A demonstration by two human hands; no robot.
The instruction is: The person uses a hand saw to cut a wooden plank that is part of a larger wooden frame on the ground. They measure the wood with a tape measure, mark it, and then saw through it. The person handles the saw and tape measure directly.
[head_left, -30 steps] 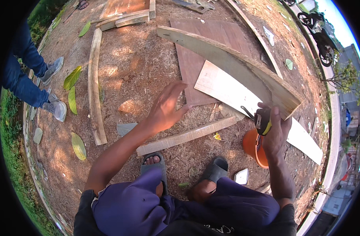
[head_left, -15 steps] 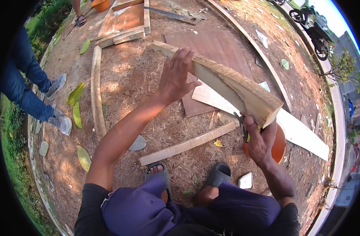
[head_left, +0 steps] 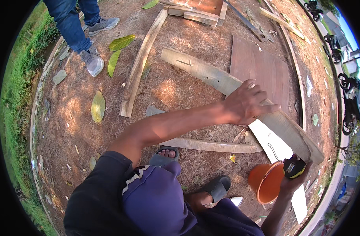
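Observation:
A wooden plank (head_left: 211,74) slants across the view, held up off the ground from upper left to lower right. My left hand (head_left: 247,103) is closed over the plank right of its middle, fingers across the top edge. At the plank's right end, my right hand (head_left: 294,184) holds a black and yellow tape measure (head_left: 293,168) against the wood; its fingers are partly hidden behind the tape measure and plank. A thin wrist cord loops up from the tape measure. Just left of that hand stands an orange bucket (head_left: 262,183) on the ground.
Thinner boards (head_left: 207,144) lie near my sandalled feet, and another (head_left: 142,65) lies farther left. A brown sheet (head_left: 262,65) and a long white board (head_left: 300,204) are under the plank. A handsaw (head_left: 245,19) lies beyond. Another person's legs (head_left: 71,27) stand far left.
My left hand has slid or shifted right along with the plank, which is now turned with its broad face up. The tape measure in my right hand has come into clear view.

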